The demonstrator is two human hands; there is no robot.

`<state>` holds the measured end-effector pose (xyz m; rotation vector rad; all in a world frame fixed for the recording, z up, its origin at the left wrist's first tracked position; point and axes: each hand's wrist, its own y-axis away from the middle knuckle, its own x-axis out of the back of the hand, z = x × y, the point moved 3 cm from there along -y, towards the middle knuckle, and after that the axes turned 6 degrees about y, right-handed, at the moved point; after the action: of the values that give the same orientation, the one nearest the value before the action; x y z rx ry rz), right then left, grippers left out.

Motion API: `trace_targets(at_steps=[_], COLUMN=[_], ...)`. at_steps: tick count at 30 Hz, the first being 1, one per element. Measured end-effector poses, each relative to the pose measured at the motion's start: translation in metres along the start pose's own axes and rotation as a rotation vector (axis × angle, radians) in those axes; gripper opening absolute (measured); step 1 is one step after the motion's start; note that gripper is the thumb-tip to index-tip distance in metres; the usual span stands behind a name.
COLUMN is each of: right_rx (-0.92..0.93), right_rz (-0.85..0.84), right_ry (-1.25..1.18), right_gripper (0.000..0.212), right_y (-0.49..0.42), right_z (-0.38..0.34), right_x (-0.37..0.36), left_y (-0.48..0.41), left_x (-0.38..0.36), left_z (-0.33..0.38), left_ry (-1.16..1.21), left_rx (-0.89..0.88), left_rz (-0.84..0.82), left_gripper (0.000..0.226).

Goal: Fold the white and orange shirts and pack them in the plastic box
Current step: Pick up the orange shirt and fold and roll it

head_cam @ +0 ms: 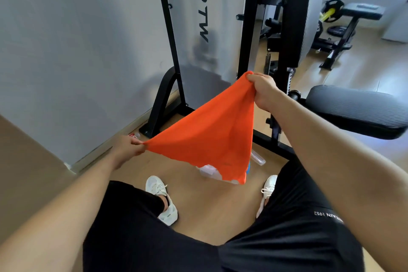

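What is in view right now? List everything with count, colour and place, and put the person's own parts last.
orange shirt: one, orange, held up in the air between both hands
plastic box: one, clear, on the floor, mostly hidden behind the shirt
exercise frame: one, black, against the wall ahead
padded seat: one, dark grey, at right
weight bench: one, black, far right
shoes: two, white, on the wooden floor
left hand: pinching the shirt's left corner
right hand: gripping the shirt's upper corner
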<state>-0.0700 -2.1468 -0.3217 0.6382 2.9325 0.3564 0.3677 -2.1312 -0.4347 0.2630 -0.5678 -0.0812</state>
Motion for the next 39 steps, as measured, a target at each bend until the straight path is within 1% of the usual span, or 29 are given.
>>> trace_targets(at_steps=[1, 3, 5, 7, 8, 9, 11, 13, 15, 17, 19, 21, 23, 24, 25, 26, 27, 28, 29, 31, 32, 33, 36, 39], right_rx=[0.034, 0.102, 0.146, 0.161, 0.155, 0.149, 0.143, 0.143, 0.133, 0.117, 0.107, 0.099, 0.07, 0.049, 0.032, 0.016, 0.001, -0.022, -0.046, -0.09, -0.107, -0.117, -0.131, -0.117], right_rz=[0.016, 0.06, 0.094, 0.129, 0.144, 0.147, 0.134, 0.132, 0.143, 0.13, 0.1, 0.08, 0.066, 0.054, 0.046, 0.051, 0.071, 0.103, 0.131, 0.167, 0.179, 0.191, 0.216, 0.223], right_ry=[0.095, 0.223, 0.251, 0.226, 0.201, 0.179, 0.163, 0.173, 0.164, 0.143, 0.123, 0.089, -0.008, -0.083, -0.151, -0.187, -0.186, -0.157, -0.12, -0.073, -0.07, -0.078, -0.114, -0.147], right_gripper=[0.009, 0.013, 0.023, 0.032, 0.035, 0.037, 0.042, 0.041, 0.032, 0.018, 0.017, 0.016, 0.019, 0.02, 0.02, 0.02, 0.019, 0.017, 0.013, 0.01, 0.01, 0.012, 0.024, 0.019], right_y=[-0.001, -0.005, -0.013, -0.018, -0.019, -0.019, -0.019, -0.019, -0.021, -0.022, -0.023, -0.024, -0.025, -0.026, -0.028, -0.03, -0.033, -0.034, -0.034, -0.031, -0.028, -0.026, -0.02, -0.013], right_z=[-0.001, -0.001, -0.002, -0.004, -0.004, -0.005, -0.003, 0.002, 0.009, 0.017, 0.022, 0.022, 0.019, 0.017, 0.016, 0.016, 0.018, 0.022, 0.026, 0.035, 0.038, 0.042, 0.049, 0.049], right_x=[0.003, 0.012, 0.022, 0.028, 0.03, 0.03, 0.026, 0.021, 0.02, 0.021, 0.025, 0.028, 0.031, 0.031, 0.032, 0.032, 0.032, 0.032, 0.032, 0.031, 0.03, 0.03, 0.03, 0.024], left_y=[0.002, 0.005, 0.005, 0.003, 0.001, -0.004, -0.012, -0.015, -0.015, -0.013, -0.011, -0.009, -0.008, -0.006, -0.002, 0.001, 0.001, 0.001, 0.001, -0.002, -0.004, -0.006, -0.006, -0.008], left_x=[-0.003, -0.006, -0.003, 0.005, 0.009, 0.011, 0.01, 0.01, 0.016, 0.024, 0.033, 0.042, 0.052, 0.055, 0.057, 0.058, 0.059, 0.059, 0.059, 0.057, 0.055, 0.053, 0.047, 0.037], left_z=[-0.001, -0.003, -0.003, 0.0, 0.003, 0.004, 0.008, 0.01, 0.012, 0.014, 0.015, 0.018, 0.024, 0.028, 0.034, 0.038, 0.039, 0.039, 0.041, 0.04, 0.039, 0.038, 0.042, 0.055], left_ry=[0.14, 0.344, 0.476, 0.536, 0.548, 0.563, 0.6, 0.569, 0.514, 0.498, 0.513, 0.559, 0.627, 0.699, 0.807, 0.908, 0.974, 0.998, 1.004, 1.026, 1.031, 1.029, 0.95, 0.823], left_rx=[0.032, 0.08, 0.092, 0.059, 0.053, 0.063, 0.107, 0.126, 0.093, 0.062, 0.049, 0.045, 0.032, 0.027, 0.025, 0.025, 0.025, 0.031, 0.036, 0.073, 0.103, 0.137, 0.189, 0.181], left_rz=[0.022, 0.108, 0.212, 0.296, 0.308, 0.29, 0.167, 0.107, 0.146, 0.181, 0.182, 0.182, 0.173, 0.137, 0.068, -0.013, -0.076, -0.089, -0.078, 0.024, 0.089, 0.146, 0.284, 0.319], left_gripper=[0.009, 0.01, 0.011, 0.015, 0.017, 0.018, 0.014, 0.013, 0.019, 0.026, 0.029, 0.03, 0.03, 0.027, 0.022, 0.023, 0.036, 0.046, 0.043, 0.011, 0.009, 0.012, 0.016, 0.017])
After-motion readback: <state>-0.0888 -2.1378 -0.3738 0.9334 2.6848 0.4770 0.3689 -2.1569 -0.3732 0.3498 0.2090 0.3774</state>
